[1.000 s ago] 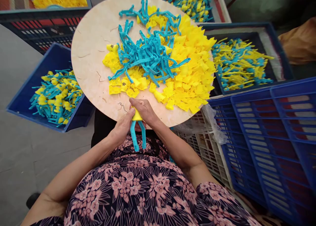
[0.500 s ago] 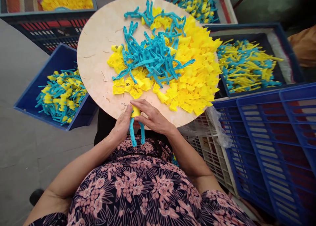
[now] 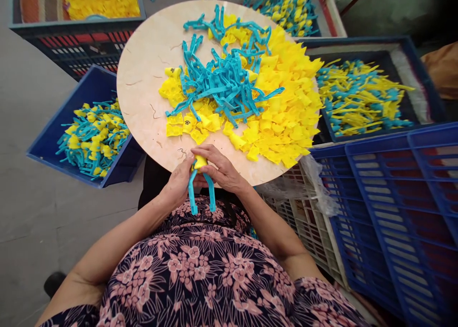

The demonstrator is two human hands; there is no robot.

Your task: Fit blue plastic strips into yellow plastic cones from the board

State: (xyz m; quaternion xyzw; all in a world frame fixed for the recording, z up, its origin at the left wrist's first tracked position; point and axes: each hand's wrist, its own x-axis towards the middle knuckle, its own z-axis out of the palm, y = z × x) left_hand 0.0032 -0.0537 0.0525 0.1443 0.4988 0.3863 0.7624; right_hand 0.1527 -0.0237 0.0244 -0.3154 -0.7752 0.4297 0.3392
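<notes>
Left hand [image 3: 178, 181] and right hand [image 3: 220, 169] both curled closed around a yellow plastic piece [image 3: 200, 162] with blue forked legs [image 3: 192, 196], at the edge of a round board [image 3: 143, 79] heaped with loose yellow and blue pieces [image 3: 282, 112]

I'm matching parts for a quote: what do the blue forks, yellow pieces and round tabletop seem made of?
The blue forks look like smooth moulded plastic, evenly coloured. The yellow pieces look like similar plastic, satin-sheened. The tabletop seems glossy laminate or polished stone; its mottled cream veining can't settle which.
</notes>
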